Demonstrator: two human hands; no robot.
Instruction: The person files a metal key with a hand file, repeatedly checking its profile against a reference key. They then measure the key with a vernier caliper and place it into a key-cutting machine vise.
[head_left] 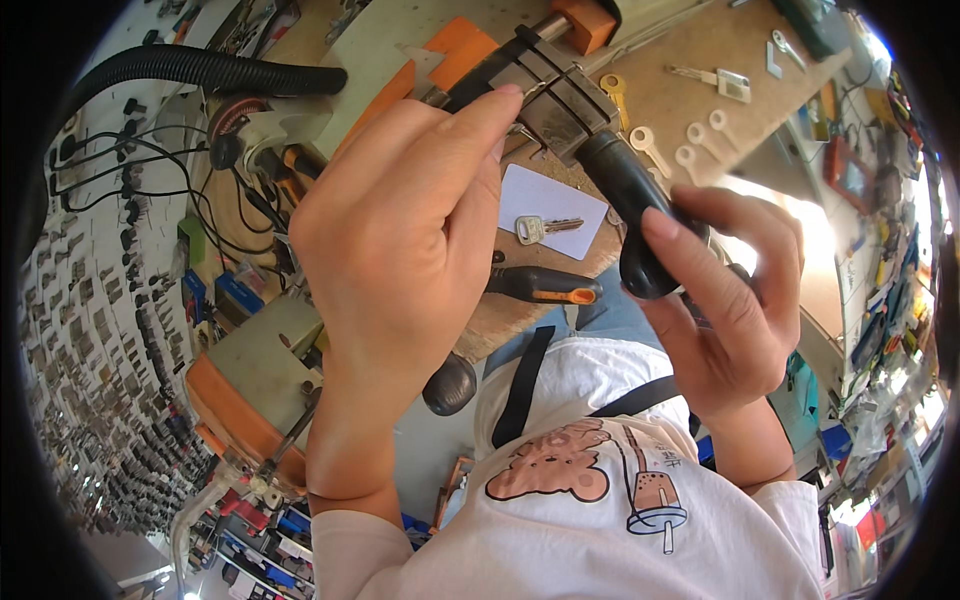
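Observation:
A metal clamp (568, 112) with a black handle (628, 175) juts out from a machine at the top middle. My left hand (390, 225) is closed beside the clamp, thumb and forefinger pressed together at its edge; whatever they pinch is hidden behind the hand. The fingers of my right hand (735, 300) curl round the rounded end of the black handle. Below the clamp, a silver key (532, 230) lies partly on a white card (585, 205). A brass key (614, 92) and several pale key blanks (645, 142) rest on the wooden bench (690, 35) to the right.
A tool with a black and orange handle (540, 284) lies at the bench's near edge. A black ball knob (450, 385) is under my left wrist. At left are a corrugated hose (200, 68), tangled cables (190, 150) and a wall of hanging keys (110, 350).

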